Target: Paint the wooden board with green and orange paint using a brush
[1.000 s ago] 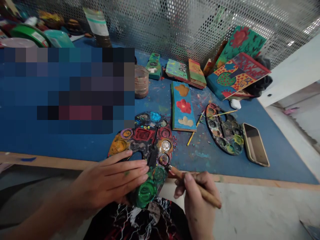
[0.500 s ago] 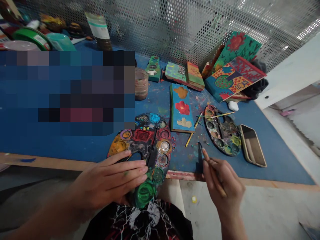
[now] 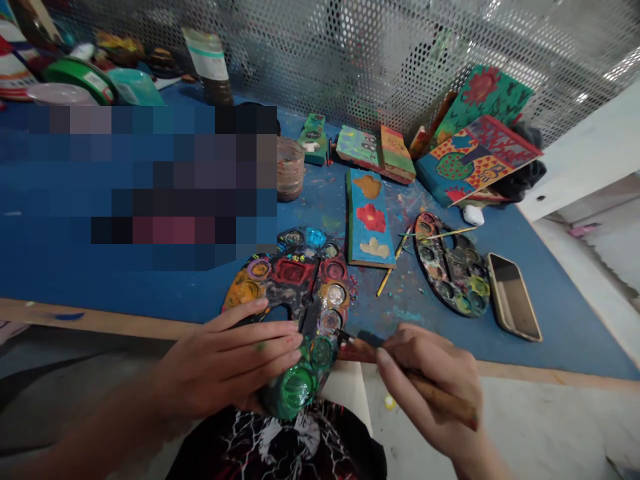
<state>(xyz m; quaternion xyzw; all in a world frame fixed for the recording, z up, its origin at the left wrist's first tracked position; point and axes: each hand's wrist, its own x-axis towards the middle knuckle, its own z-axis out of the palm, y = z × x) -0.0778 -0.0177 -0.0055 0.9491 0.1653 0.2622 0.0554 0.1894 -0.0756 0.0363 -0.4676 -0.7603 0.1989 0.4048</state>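
My left hand (image 3: 245, 350) grips a paint palette (image 3: 306, 293), its fingers stretched across the top; the thumb is mostly hidden. The palette overhangs the table's front edge, its wells smeared with red, orange, blue and green paint. My right hand (image 3: 433, 380) is closed around a paintbrush (image 3: 440, 397) with a wooden handle. The dark brush tip is at the palette's right rim, close to the lower wells; I cannot tell whether it touches. Just behind the palette lies a blue painted block (image 3: 356, 227) with brown, red and cream cloud-like shapes.
A second palette (image 3: 443, 293) with thin brushes lies to the right, beside a phone (image 3: 515, 297) and a white earbud case (image 3: 473, 215). Painted blocks (image 3: 357, 145) stand along the perforated metal screen (image 3: 300, 60). A jar (image 3: 290, 170) stands behind the near palette. The left area is pixelated.
My right hand has moved left and toward me, bringing the brush tip from above the blue table to the palette's right rim. My left hand stays on the palette. The view has shifted slightly.
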